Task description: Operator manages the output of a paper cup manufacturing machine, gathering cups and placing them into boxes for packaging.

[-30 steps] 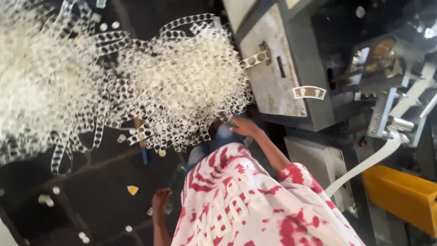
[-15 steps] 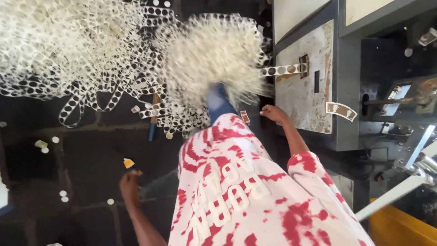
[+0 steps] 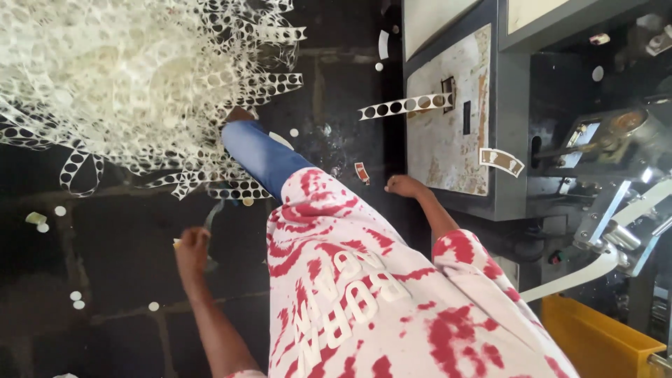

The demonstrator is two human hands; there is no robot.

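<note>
— Since half a second ago, what has moved?

— You have stepped on: the heap of punched white strips now fills the upper left, and the grey machine cabinet has drawn closer on your right. Your leg in blue jeans reaches forward with the foot at the heap's edge.

— Start with the big things, then.

— Your red-and-white shirt takes up the lower middle. The dark floor lies beneath, dotted with small white discs. A yellow bin sits at the lower right, under a white band running out of the machine.

— And your hands?

— Your right hand hangs just beside the cabinet's lower corner, fingers curled in, nothing visibly held. One punched strip sticks out of the cabinet face above that hand, well apart from it. Your left hand hangs low over the floor, fingers loosely bent; something small and pale shows at it, but you cannot tell whether it is gripped. The heap's nearest loops lie near, ahead of that hand, not touching.
</note>
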